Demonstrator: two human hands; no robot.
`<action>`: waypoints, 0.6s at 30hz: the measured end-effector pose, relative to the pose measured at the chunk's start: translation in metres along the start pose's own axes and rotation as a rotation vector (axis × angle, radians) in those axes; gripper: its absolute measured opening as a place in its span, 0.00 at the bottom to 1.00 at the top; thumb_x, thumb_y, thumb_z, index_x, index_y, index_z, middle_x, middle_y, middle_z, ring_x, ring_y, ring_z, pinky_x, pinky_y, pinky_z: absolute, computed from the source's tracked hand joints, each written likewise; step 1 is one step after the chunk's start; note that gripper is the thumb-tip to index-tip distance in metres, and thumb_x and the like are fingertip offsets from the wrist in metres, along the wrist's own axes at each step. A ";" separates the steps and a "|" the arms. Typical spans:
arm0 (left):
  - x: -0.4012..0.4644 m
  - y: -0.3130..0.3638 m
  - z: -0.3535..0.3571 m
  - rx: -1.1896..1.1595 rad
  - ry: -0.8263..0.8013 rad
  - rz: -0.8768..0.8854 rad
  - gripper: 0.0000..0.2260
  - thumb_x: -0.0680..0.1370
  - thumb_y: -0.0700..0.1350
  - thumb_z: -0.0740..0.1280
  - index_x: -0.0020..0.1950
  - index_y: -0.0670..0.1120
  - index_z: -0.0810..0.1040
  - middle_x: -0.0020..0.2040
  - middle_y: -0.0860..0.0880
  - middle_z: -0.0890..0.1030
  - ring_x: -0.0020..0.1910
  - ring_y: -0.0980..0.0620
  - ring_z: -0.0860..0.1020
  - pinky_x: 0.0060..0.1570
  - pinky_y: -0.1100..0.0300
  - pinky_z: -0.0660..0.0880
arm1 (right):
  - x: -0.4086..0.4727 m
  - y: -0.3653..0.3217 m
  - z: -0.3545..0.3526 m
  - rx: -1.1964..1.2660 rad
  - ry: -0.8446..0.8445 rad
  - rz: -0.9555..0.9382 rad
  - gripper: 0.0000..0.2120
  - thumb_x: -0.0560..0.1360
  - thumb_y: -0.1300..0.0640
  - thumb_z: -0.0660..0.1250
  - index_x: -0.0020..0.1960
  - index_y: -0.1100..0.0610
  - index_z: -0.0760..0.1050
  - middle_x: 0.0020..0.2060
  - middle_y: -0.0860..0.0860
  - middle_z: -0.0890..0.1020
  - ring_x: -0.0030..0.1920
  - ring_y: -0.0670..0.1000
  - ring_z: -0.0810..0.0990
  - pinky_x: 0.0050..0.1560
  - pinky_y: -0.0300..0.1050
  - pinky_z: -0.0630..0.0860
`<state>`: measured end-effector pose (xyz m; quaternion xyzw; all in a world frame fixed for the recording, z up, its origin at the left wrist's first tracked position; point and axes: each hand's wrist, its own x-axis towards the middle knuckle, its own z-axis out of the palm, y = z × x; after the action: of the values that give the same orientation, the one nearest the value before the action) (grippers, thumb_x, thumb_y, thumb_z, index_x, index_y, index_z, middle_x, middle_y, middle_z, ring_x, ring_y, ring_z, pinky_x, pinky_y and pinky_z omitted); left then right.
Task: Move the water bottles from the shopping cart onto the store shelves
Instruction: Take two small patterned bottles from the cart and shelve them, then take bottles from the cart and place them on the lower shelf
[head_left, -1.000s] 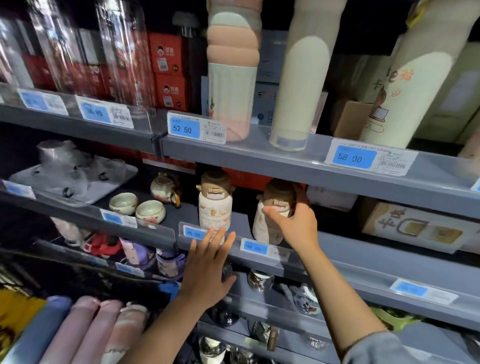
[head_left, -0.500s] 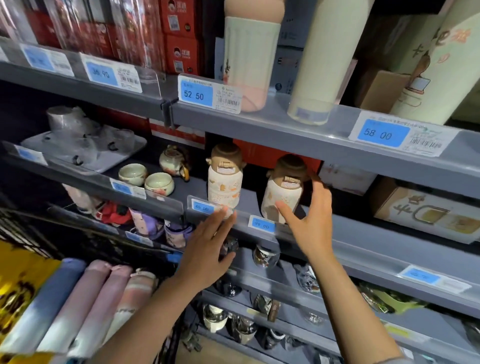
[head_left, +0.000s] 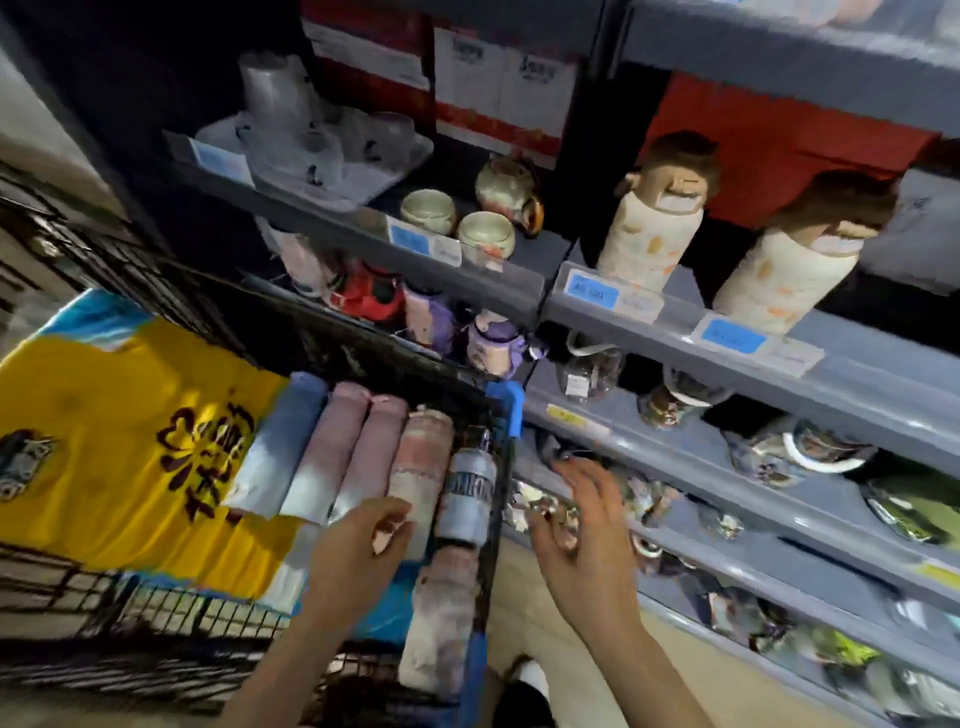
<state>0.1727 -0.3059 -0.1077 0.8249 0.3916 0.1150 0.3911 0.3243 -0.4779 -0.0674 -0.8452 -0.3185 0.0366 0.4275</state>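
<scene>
We see our left hand (head_left: 363, 540) hovering over the bottles (head_left: 374, 457) lying side by side in the shopping cart (head_left: 493, 519), fingers loosely curled, holding nothing. Our right hand (head_left: 582, 525) hangs empty, fingers spread, beside the shelves (head_left: 675, 332). Two cream bottles with brown lids (head_left: 649, 218) stand upright on a far shelf.

Left hand (head_left: 363, 540) loosely curled, right hand (head_left: 582, 525) open, both forearms extended

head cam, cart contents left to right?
yellow bag → blue bottle → two pink bottles → striped pink bottle → grey bottle against the cart side. Left hand hovers over the pink ones.
</scene>
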 end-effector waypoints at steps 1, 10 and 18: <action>-0.003 -0.013 -0.015 0.011 -0.016 0.009 0.07 0.73 0.42 0.73 0.50 0.49 0.82 0.42 0.49 0.84 0.41 0.48 0.82 0.40 0.58 0.76 | -0.007 -0.009 0.018 -0.025 -0.054 0.004 0.21 0.73 0.54 0.69 0.65 0.54 0.72 0.64 0.52 0.70 0.63 0.48 0.69 0.59 0.34 0.70; 0.008 -0.116 -0.112 0.254 -0.217 -0.017 0.21 0.74 0.45 0.73 0.66 0.46 0.75 0.62 0.46 0.75 0.60 0.42 0.75 0.54 0.51 0.72 | -0.039 -0.053 0.155 -0.294 -0.530 0.517 0.33 0.70 0.44 0.66 0.71 0.47 0.58 0.66 0.55 0.66 0.64 0.60 0.70 0.56 0.51 0.73; 0.033 -0.142 -0.136 0.259 -0.240 -0.022 0.25 0.76 0.48 0.71 0.71 0.47 0.69 0.67 0.45 0.71 0.63 0.45 0.72 0.57 0.54 0.71 | -0.057 -0.019 0.182 -0.771 -0.583 0.654 0.42 0.77 0.38 0.57 0.76 0.65 0.46 0.71 0.62 0.61 0.68 0.59 0.66 0.64 0.48 0.67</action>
<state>0.0487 -0.1509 -0.1256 0.8718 0.3627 -0.0401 0.3269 0.2090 -0.3750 -0.1804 -0.9493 -0.1358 0.2791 -0.0500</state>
